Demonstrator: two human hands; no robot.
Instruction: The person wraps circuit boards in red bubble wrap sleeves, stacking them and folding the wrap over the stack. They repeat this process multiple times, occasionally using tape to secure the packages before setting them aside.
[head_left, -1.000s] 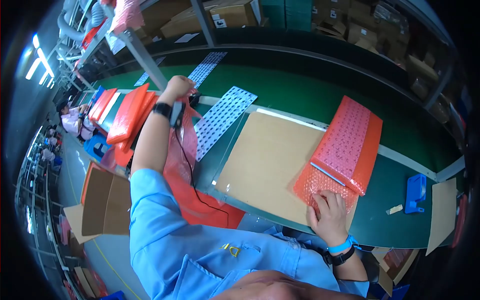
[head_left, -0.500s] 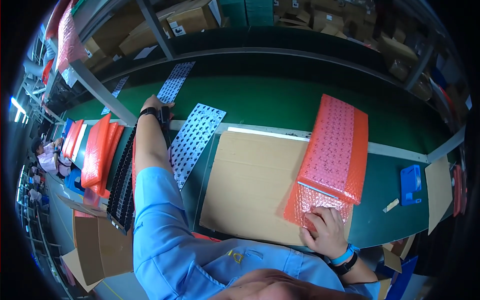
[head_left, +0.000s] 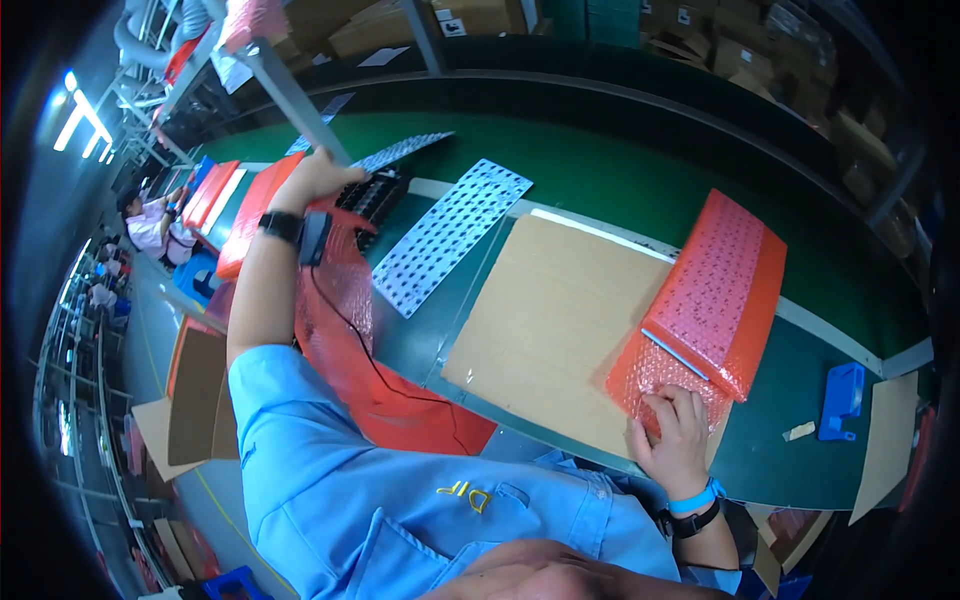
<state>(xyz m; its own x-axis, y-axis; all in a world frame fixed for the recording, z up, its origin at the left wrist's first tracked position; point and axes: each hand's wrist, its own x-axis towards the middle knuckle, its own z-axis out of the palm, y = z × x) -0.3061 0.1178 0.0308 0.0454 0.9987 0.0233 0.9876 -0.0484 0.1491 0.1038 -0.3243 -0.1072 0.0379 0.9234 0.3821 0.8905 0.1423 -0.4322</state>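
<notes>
- Pouch: red bubble wrap, with a dotted pattern showing through it. It lies slanted over the right part of the cardboard, its far end past the cardboard's edge. A bubble-wrap flap extends from beneath its near end.
- Right hand: I see it resting on the flap, fingers bent and close together. I cannot tell whether the thumb pinches the wrap or only lies beside it.
- Left hand: I see it extended to the far left, beside the black rack. Its fingertips meet the near end of a tilted dotted sheet. I cannot confirm a pinch; the contact is too small to read.
- Second dotted panel: lies between the rack and the cardboard, apart from both hands.
- Step in hand: I judge this to be taking hold of the tilted sheet while the right hand steadies the wrap.
- Next move: in my judgement, it calls for a secure edge grip on the sheet, clearance over the rack, and light pressure on the flap.
</notes>
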